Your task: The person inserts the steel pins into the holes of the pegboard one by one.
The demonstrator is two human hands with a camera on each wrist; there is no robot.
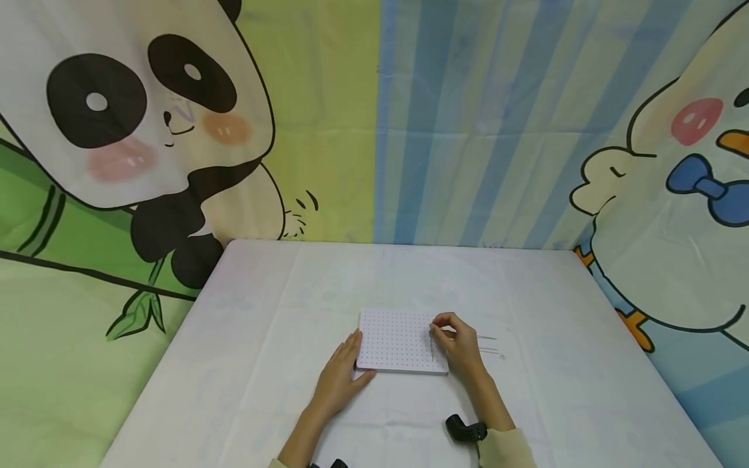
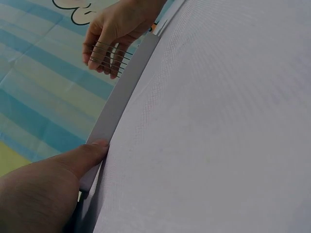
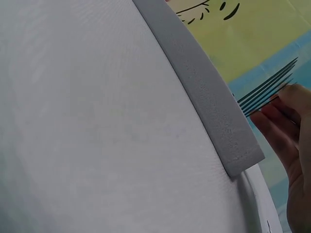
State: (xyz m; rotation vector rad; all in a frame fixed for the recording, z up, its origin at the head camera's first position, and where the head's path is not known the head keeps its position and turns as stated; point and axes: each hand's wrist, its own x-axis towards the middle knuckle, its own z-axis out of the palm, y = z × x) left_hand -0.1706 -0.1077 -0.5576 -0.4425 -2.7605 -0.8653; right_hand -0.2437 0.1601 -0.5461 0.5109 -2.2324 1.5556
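Observation:
A white board (image 1: 392,341) with a grid of small holes lies on the table. My left hand (image 1: 339,374) rests against its near left corner, fingers straight along the left edge and thumb on the front edge. Several thin dark metal rods (image 3: 260,97) stand side by side in the board toward its right end. My right hand (image 1: 459,341) is at these rods, pinching one near its top between thumb and fingertips. In the left wrist view, the rods overlap the right hand's fingers.
More thin rods (image 1: 488,351) lie on the white-covered table (image 1: 281,390) just right of the board, partly behind the right hand. A black wrist camera (image 1: 466,429) sits on the right wrist. A cartoon-printed curtain (image 1: 328,130) hangs behind the table.

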